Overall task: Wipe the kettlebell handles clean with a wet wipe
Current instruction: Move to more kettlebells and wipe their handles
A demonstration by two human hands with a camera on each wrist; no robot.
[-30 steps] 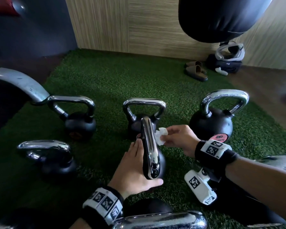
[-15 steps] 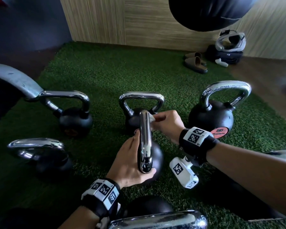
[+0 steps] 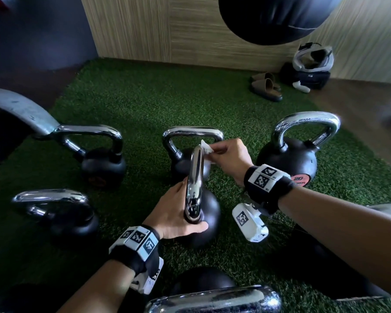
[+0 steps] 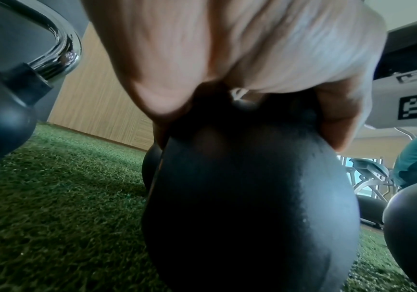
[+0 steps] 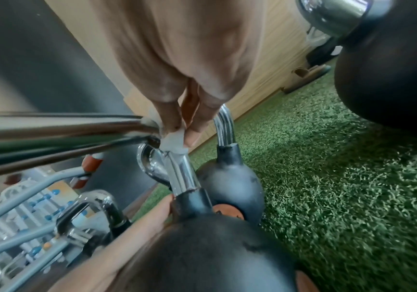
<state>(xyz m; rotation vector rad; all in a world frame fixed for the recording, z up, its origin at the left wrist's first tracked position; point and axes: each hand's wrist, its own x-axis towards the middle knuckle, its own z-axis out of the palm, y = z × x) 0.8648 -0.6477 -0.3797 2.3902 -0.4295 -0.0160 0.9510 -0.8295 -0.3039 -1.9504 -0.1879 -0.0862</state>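
The kettlebell [image 3: 203, 213] stood on the turf [image 3: 145, 98], centre of the group, its chrome handle [image 3: 195, 177] seen end-on from the head view. The wipe [image 3: 206, 148], white and crumpled, was pressed to the far top corner of that handle, pinched in the fingers [image 5: 197, 126] of the right hand [image 3: 228, 157]. The left hand [image 3: 176, 213] cupped the bell's near shoulder, thumb laid across the ball below the handle's base and fingers reaching up along the left side; whether those fingers curled round it could not be told. Directly behind stood a second bell [image 3: 183, 163], its handle just beyond the wipe. A larger bell [image 3: 289, 159] with a round "20" label stood to the right, two more [image 3: 104, 166] [image 3: 72, 222] to the left, and one chrome handle [image 3: 215, 299] lay at the bottom edge. A black punching bag [image 3: 275, 16] hung above; slippers [image 3: 266, 86] and a dark bag [image 3: 307, 75] sat by the wood-panelled wall [image 3: 156, 28].
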